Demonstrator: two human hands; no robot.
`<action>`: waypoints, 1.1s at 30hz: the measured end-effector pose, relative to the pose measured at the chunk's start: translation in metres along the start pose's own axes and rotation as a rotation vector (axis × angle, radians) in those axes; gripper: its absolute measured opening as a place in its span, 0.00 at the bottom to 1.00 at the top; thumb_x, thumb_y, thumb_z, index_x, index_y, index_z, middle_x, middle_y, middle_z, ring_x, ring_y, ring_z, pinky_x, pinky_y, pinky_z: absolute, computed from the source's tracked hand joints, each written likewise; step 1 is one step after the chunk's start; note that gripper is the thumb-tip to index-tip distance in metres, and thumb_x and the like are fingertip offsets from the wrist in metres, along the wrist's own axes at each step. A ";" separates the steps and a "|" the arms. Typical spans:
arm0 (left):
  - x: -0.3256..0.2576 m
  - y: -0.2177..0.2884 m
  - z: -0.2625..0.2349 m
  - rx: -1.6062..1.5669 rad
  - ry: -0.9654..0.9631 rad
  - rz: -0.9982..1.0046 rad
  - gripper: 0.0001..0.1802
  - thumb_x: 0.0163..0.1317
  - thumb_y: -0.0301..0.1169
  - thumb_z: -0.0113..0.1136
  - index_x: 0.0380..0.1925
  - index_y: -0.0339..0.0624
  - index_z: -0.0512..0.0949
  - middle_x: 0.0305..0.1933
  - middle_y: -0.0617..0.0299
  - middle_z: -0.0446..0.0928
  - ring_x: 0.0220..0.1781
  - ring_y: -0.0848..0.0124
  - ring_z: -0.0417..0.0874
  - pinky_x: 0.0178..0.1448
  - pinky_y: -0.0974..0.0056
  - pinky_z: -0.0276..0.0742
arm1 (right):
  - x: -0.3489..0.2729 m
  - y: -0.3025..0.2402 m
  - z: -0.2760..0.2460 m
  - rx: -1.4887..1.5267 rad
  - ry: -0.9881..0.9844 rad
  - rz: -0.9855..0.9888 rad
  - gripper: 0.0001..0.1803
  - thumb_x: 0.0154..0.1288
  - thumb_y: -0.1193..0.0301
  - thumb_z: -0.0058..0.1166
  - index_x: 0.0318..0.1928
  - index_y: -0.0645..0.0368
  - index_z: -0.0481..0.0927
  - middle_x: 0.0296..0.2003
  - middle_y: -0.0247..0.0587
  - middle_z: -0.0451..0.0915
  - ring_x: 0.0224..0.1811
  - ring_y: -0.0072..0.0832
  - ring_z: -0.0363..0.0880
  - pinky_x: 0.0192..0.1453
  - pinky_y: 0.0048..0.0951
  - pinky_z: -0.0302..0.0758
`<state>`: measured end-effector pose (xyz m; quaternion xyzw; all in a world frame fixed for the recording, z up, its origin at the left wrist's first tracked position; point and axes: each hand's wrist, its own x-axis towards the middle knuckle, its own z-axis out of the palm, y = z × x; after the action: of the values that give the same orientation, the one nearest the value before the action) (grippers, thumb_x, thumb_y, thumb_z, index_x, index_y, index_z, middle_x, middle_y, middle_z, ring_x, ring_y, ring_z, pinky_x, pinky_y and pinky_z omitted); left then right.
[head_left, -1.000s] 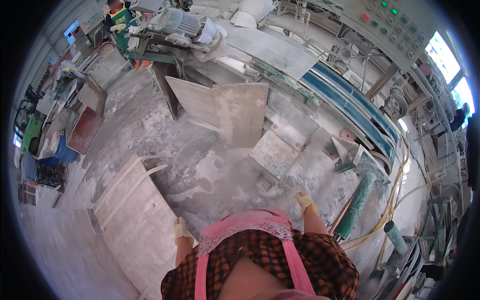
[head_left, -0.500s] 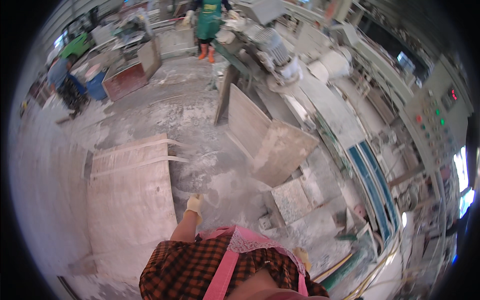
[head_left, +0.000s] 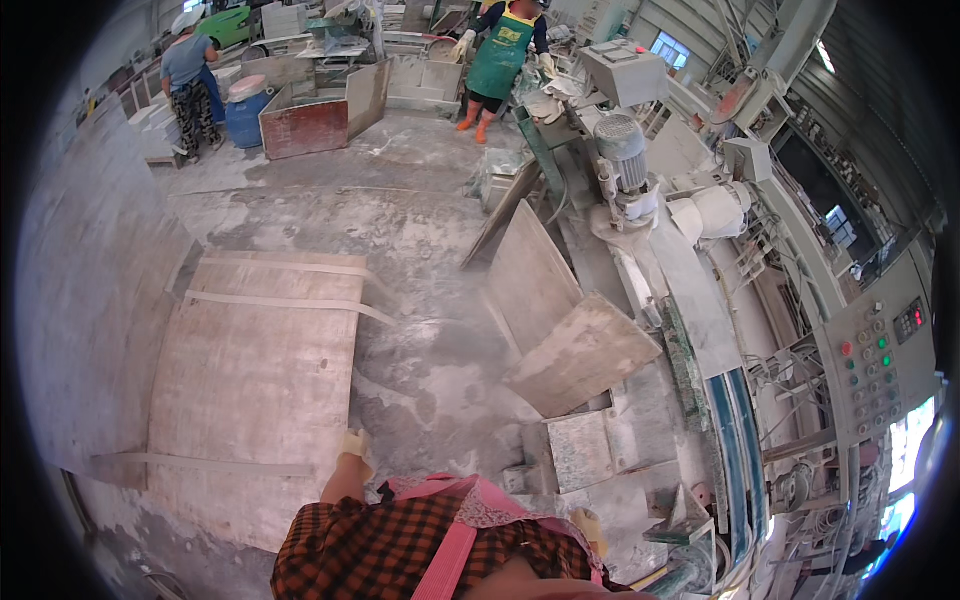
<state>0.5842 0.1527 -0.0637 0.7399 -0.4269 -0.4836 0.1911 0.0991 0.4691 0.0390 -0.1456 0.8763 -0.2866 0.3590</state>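
Note:
My left hand (head_left: 355,448), in a pale yellow work glove, hangs beside the right edge of a large wooden board (head_left: 262,365). No held object shows there, and its fingers are too small to make out. White straps (head_left: 280,301) lie across the board, with loose ends past its edge. My right hand (head_left: 590,529), also gloved, is low at my right side, partly hidden by my checked sleeve and pink apron. Pale stone blocks (head_left: 580,450) lie on the floor ahead of it, and its fingers cannot be seen clearly.
Two boards (head_left: 585,355) lean by the machine line (head_left: 695,300) on the right, near a button panel (head_left: 880,350). Ahead stands a person in a green apron (head_left: 503,55). Another person (head_left: 190,80) is at far left near a blue barrel (head_left: 247,115) and a red-sided bin (head_left: 305,128).
My view has tilted up and turned, showing more of the far workshop. My left hand now appears lower and further left, nearer the strapped board's near end.

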 end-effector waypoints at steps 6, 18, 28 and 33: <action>0.020 -0.028 -0.006 0.200 0.081 0.000 0.23 0.61 0.46 0.50 0.39 0.36 0.81 0.41 0.39 0.82 0.48 0.43 0.82 0.52 0.48 0.76 | 0.000 -0.024 0.021 0.080 0.065 -0.106 0.18 0.66 0.60 0.48 0.38 0.62 0.83 0.23 0.27 0.76 0.24 0.18 0.68 0.31 0.27 0.66; 0.024 0.031 0.007 0.193 0.033 0.229 0.27 0.61 0.49 0.48 0.44 0.36 0.80 0.43 0.38 0.81 0.49 0.44 0.81 0.55 0.50 0.75 | -0.001 0.050 0.030 -0.114 0.199 -0.207 0.20 0.66 0.57 0.49 0.41 0.60 0.85 0.24 0.28 0.79 0.26 0.18 0.72 0.31 0.27 0.68; 0.061 0.001 0.034 0.168 0.019 0.298 0.23 0.59 0.45 0.54 0.29 0.32 0.82 0.24 0.51 0.81 0.28 0.58 0.83 0.35 0.53 0.76 | -0.009 0.080 0.044 -0.054 0.293 0.013 0.20 0.57 0.58 0.50 0.39 0.59 0.86 0.31 0.53 0.84 0.38 0.40 0.85 0.45 0.38 0.78; 0.070 0.006 0.041 0.126 0.081 0.365 0.22 0.60 0.44 0.53 0.29 0.31 0.81 0.24 0.52 0.81 0.27 0.61 0.82 0.34 0.54 0.75 | -0.020 0.078 0.043 -0.028 0.335 0.003 0.20 0.58 0.60 0.50 0.40 0.62 0.85 0.35 0.58 0.84 0.44 0.48 0.84 0.48 0.41 0.77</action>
<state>0.5569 0.0975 -0.1170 0.6795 -0.5754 -0.3830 0.2460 0.1400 0.5233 -0.0219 -0.0995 0.9280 -0.2939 0.2062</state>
